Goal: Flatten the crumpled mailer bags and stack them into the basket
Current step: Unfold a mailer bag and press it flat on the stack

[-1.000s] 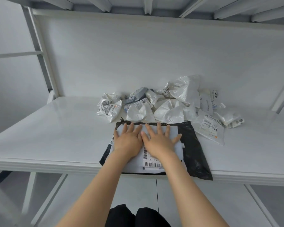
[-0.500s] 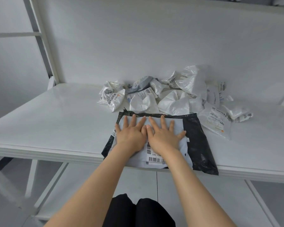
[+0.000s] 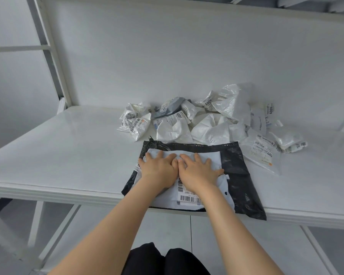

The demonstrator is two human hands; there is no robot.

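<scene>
A white mailer bag (image 3: 214,157) with a barcode label lies flat on a black mailer bag (image 3: 238,175) at the table's front edge. My left hand (image 3: 157,168) and my right hand (image 3: 198,171) press side by side on the white bag, fingers spread and pointing away from me. Behind them sits a pile of crumpled white and grey mailer bags (image 3: 207,124). No basket is in view.
The white table (image 3: 68,155) runs left to right, with a white back wall behind the pile. A white frame post (image 3: 54,56) stands at the back left. The black bag's near right corner hangs over the table's front edge.
Both hands have slid slightly toward me over the white bag, and the fingertips now sit lower on it. The camera view has shifted a little.
</scene>
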